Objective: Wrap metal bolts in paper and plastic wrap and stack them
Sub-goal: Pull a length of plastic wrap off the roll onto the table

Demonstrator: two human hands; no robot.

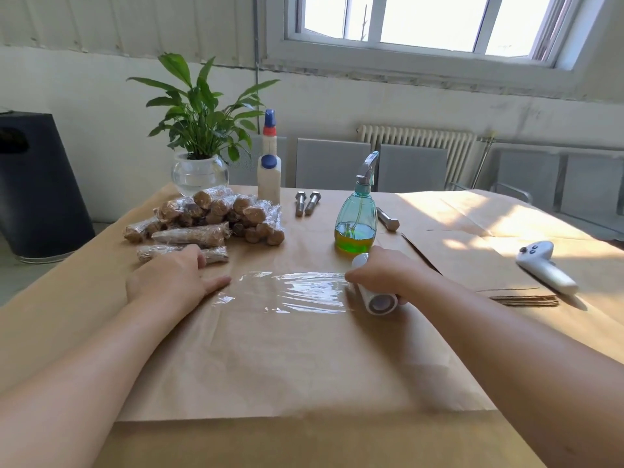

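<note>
Head view shows both hands working a length of plastic wrap drawn flat across the paper-covered desk. The left hand lies spread, palm down, its straight fingers pressing the free end of the film, with the thumb pointing toward the other hand. The right hand curls round the roll of wrap, fingers over the top of the tube; only its white ends show clearly.

The film stretches between the two hands, its long axis running from one hand across to the other, while the roll's own axis lies crosswise to that, pointing toward and away from the person. Judging from this, the next move is probably to tear or cut the film at the roll, and that turns on the left hand pinning the sheet while the right pulls away from it.

Just beyond the left hand's fingertips lies a wrapped bolt, partly covered by the fingers. Farther off on that side sits the pile of wrapped bolts. Bare bolts lie beyond the gap between the hands, and another bolt peeks out behind a spray bottle just past the right hand.

The film's edges are hard to trace except where they catch light. Whether any paper-wrapped bolt waits to be rolled cannot be told.
</note>
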